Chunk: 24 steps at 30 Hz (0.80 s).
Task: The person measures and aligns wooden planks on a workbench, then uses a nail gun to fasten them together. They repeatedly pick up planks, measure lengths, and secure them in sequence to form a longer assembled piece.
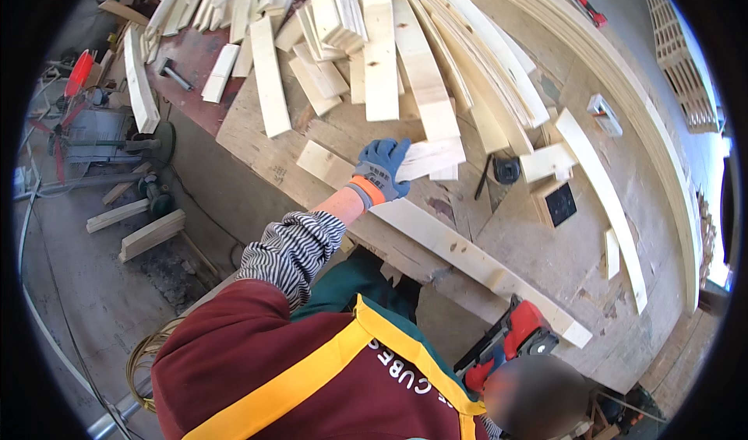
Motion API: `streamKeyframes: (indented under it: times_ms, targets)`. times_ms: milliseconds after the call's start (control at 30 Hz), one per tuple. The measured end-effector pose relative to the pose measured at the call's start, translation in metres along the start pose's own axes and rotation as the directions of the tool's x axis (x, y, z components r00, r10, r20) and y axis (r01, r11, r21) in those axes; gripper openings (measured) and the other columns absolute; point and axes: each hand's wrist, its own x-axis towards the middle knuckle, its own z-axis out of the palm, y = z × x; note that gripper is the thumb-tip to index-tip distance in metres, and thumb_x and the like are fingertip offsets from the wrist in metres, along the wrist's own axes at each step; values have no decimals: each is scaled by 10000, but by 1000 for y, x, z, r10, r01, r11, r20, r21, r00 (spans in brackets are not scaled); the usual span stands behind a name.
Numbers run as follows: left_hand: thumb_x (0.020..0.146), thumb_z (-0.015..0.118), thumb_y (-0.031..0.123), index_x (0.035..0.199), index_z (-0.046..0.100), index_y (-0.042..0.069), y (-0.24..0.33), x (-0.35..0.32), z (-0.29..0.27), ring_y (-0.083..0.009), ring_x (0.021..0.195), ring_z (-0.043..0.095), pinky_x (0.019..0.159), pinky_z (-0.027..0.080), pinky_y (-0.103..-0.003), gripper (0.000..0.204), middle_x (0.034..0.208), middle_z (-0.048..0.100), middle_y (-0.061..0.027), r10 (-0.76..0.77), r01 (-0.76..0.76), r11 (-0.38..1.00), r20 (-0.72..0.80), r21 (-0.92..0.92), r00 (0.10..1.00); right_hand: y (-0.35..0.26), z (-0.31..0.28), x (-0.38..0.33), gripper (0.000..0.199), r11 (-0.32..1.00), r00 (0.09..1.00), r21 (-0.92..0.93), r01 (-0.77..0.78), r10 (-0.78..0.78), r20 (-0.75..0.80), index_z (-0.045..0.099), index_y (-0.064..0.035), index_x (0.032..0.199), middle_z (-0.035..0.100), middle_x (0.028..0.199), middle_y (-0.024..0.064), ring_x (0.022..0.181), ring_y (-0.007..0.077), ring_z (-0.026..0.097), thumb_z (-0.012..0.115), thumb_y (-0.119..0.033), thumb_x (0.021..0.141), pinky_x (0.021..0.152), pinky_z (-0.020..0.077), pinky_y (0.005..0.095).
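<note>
My left hand (382,171), in a blue-grey glove with an orange cuff, is closed on the end of a short board (432,158) above the worktable. Below it a long narrow board (460,249) lies slantwise along the table's near edge. At the lower right a red and black nail gun (523,327) is held over the near end of that long board. A bit of blue glove from my right hand (496,356) shows at its grip. A blurred round patch covers the area beside it.
Loose boards (382,58) pile up across the far side of the worktable (499,230). A tape measure (506,170), a small wooden block with a black face (559,205) and a curved strip (608,198) lie to the right. A hammer (175,74) rests at the far left.
</note>
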Motion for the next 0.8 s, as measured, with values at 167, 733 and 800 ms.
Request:
streamKeyframes:
  times_ms: [167,733,800]
  targets:
    - [671,725,542,1437,379,130,-20,57,-36,-373,1228,444,1040,363,-494,936,1322,462,-197,39,-49,981,-58,-187,998,-3,8,8,274,999,1000,-51,7,-7,5,587,4,992,591,728,78,581,197,567,659,-81,741,500,483,350]
    - [640,721,683,1338,521,82,-138,171,-27,-361,1206,529,1002,420,-457,942,1301,557,-227,-567,562,819,-15,-112,823,18,-14,0,250,992,989,-107,68,-53,135,584,-7,1007,594,736,73,576,191,570,640,-49,768,492,482,345]
    - [673,734,613,1311,553,76,-128,140,-32,-394,1179,529,997,426,-449,853,1293,559,-217,-580,568,813,-99,-124,808,19,-15,-2,196,997,988,-74,9,2,153,594,-28,993,593,719,66,555,192,580,614,-43,799,473,481,343]
